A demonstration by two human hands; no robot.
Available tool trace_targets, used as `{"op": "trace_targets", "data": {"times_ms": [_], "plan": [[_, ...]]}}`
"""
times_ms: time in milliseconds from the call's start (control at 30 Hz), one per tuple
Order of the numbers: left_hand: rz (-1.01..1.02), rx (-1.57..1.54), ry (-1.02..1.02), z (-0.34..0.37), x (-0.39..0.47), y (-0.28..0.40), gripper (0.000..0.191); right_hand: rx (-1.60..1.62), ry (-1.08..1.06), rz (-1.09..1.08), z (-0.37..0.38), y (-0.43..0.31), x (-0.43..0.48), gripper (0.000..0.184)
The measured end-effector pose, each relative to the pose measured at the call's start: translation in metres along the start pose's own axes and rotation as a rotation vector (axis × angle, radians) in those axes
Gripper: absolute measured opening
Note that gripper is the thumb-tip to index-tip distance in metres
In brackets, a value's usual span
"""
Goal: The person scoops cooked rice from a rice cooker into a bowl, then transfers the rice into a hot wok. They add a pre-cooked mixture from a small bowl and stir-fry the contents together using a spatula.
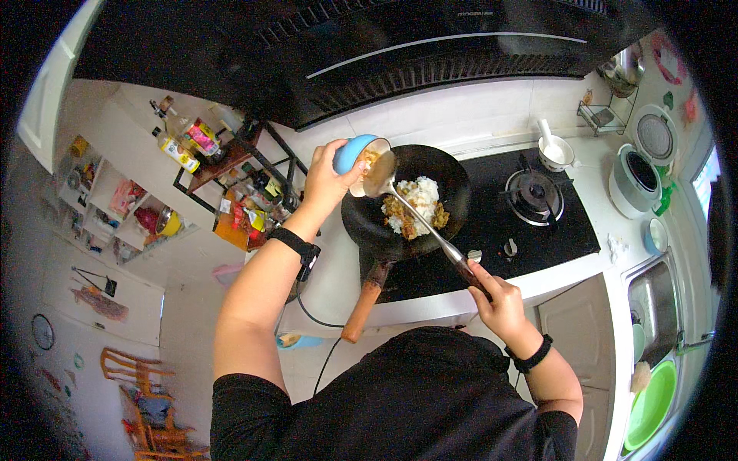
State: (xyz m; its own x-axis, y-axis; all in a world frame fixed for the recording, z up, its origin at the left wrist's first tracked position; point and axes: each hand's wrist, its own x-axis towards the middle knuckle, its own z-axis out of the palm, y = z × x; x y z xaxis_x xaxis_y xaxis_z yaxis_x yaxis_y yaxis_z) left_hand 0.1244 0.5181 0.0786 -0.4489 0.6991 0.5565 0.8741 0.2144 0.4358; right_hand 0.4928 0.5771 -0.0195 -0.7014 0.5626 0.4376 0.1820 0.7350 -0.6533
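Observation:
My left hand (pixel 330 177) grips a blue bowl (pixel 353 151), tilted over the left side of a dark wok (pixel 455 184). Some brownish food (pixel 366 164) clings inside the bowl. In my right hand (pixel 500 304) is the dark handle of a metal cooking spatula or ladle (pixel 428 221); its head (pixel 377 176) is at the bowl's mouth. White rice (pixel 420 193) and brown cooked food (pixel 441 216) lie together in the wok. The wok's wooden handle (pixel 362 310) points toward me, over the counter edge.
The right burner (pixel 536 196) of the black gas hob (pixel 553 245) stands beside the wok. A white bowl with a spoon (pixel 554 152) sits behind it. An open rice cooker (pixel 634 184) and a sink (pixel 651 299) are rightward; bottles (pixel 196 138) fill a rack at left. A range hood (pixel 438 63) overhangs the hob.

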Motion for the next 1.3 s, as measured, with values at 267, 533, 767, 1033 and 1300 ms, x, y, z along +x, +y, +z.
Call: {"op": "trace_targets", "data": {"times_ms": [267,533,767,1033,1300], "plan": [[0.040,0.106,0.031,-0.002,0.001,0.002,0.054,-0.183,0.038,-0.065,-0.008,-0.001,-0.010,0.053],[-0.186,-0.012,0.055,0.009,0.005,0.005,0.054,-0.397,0.106,-0.206,0.008,0.007,-0.004,0.056],[-0.150,0.109,0.080,-0.005,0.001,-0.002,0.054,-0.301,0.078,-0.120,-0.005,0.002,-0.023,0.055],[-0.117,0.079,0.059,-0.007,-0.005,0.005,0.052,-0.176,0.044,-0.012,0.003,-0.011,-0.019,0.052],[-0.266,-0.345,-0.076,-0.016,0.004,-0.025,0.044,-0.003,0.098,0.201,-0.017,-0.016,-0.045,0.050]]}}
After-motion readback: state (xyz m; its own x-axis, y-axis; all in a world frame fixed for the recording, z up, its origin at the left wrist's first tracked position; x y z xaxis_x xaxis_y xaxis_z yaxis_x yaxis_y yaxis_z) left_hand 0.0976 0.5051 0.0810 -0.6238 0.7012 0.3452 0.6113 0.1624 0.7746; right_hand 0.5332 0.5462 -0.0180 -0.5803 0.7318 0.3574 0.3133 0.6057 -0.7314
